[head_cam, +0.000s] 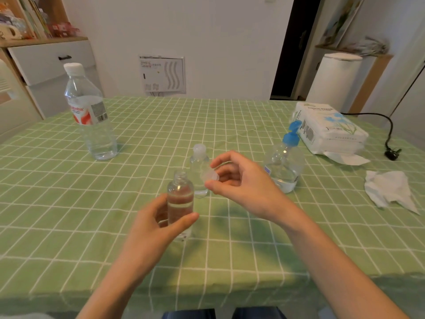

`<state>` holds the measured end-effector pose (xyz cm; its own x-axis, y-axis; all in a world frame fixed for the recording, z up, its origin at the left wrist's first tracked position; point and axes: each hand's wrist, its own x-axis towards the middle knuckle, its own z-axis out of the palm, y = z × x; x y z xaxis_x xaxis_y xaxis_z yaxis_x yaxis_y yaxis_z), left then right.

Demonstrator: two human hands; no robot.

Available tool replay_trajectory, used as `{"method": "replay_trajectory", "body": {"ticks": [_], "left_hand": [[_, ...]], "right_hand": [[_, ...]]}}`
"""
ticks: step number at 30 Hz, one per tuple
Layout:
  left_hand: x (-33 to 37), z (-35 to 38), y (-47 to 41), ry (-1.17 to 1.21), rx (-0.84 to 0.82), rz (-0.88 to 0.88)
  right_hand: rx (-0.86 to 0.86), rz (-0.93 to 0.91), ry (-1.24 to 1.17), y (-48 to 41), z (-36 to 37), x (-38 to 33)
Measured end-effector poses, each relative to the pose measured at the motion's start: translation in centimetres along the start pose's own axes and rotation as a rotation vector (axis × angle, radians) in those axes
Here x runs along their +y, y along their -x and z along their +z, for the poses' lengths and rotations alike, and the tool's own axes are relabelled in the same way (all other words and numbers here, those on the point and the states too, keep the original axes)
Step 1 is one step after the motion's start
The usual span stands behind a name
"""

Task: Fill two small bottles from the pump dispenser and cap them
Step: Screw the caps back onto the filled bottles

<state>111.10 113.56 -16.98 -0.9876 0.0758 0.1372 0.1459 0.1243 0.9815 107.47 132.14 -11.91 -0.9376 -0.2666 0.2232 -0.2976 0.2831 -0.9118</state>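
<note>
Across the table (69,215), under a green checked cloth, the tall water bottle (89,116) stands at the far left with its white cap on. At the far right lies a pack of tissues (331,127). Just in front of the pack stands the pump dispenser (285,162), clear with a blue pump head and a little liquid at the bottom. A crumpled tissue (388,189) lies to its right, near the edge.

Nearer the middle, the left hand (151,229) grips the open small bottle (180,199) upright, fingers and thumb curled round its body. It is partly filled, and I cannot quite tell whether its base touches the cloth. The right hand (241,183) hovers beside its neck, thumb and forefinger pinching a translucent cap (210,174). Just behind them, the other small bottle (199,162) stands on the cloth, already capped.
</note>
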Motion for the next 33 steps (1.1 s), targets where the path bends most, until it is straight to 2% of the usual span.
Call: {"method": "replay_trajectory", "body": {"ticks": [7,20,23,29,31,33], "left_hand": [[-0.3,0.6,0.8,-0.037,-0.047,0.024],[0.0,0.9,0.5,-0.155,-0.067,0.036],[0.0,0.8,0.5,-0.153,-0.062,0.041],[-0.4,1.1,0.3,-0.158,-0.05,0.044],[-0.5,1.1,0.3,-0.157,-0.052,0.039],[-0.5,0.9,0.2,-0.146,-0.044,0.037]], "right_hand": [[-0.079,-0.088,0.035,0.5,-0.2,-1.5],[-0.199,-0.121,0.236,-0.1,-1.0,-2.7],[-0.175,-0.1,0.262,-0.4,-1.1,-2.6],[-0.021,-0.104,0.445,-1.0,-0.2,-2.3],[-0.029,-0.11,0.482,-1.0,-0.2,-2.3],[-0.1,-0.088,0.413,-0.8,-0.6,-2.4]]}}
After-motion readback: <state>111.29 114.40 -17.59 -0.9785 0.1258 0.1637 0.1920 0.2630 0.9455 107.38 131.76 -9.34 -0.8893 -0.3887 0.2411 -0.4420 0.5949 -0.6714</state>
